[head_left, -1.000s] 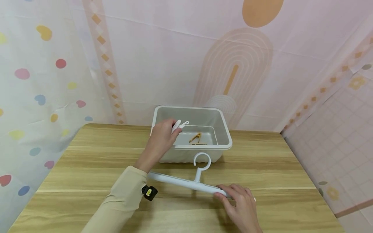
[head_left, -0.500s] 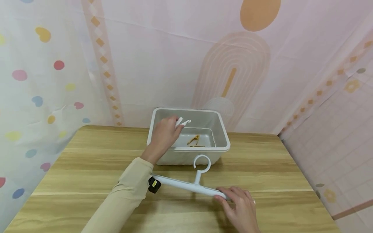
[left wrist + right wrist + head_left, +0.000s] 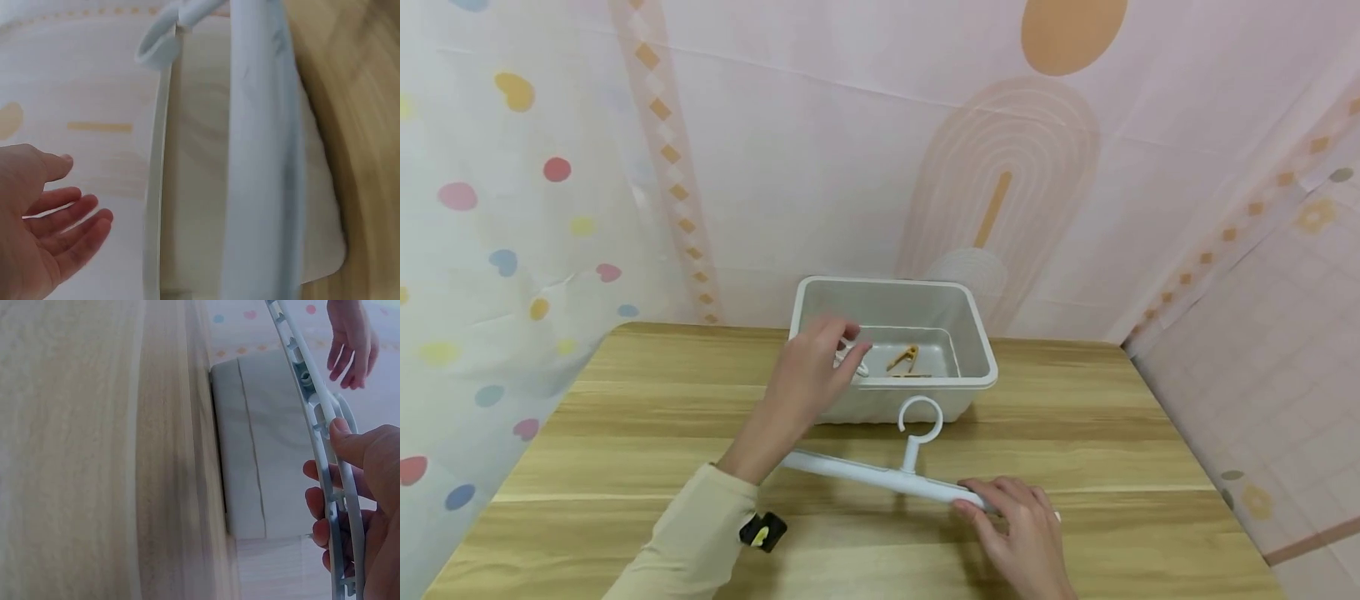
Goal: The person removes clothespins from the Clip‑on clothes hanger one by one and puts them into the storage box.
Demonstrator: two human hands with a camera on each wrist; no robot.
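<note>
Over the left side of the grey plastic bin is my left hand, its fingers loosely bent and apart with nothing between them. Just below the fingertips a white clip shows inside the bin, partly hidden by the hand. A yellow-brown clip lies on the bin's floor, with another one nearer the front wall. My right hand grips the right end of a pale clothes hanger. The right wrist view shows thumb and fingers on opposite sides of the hanger. Its round hook points up before the bin.
The bin stands at the back of a wooden table, close to a patterned cloth backdrop. The hanger is held above the table in front of the bin. A black wrist camera sits on my left sleeve.
My left hand has let go of the white clip it held above the bin, and the clip is now lower, inside it. That hand has drawn back slightly. The right hand keeps its hold.
</note>
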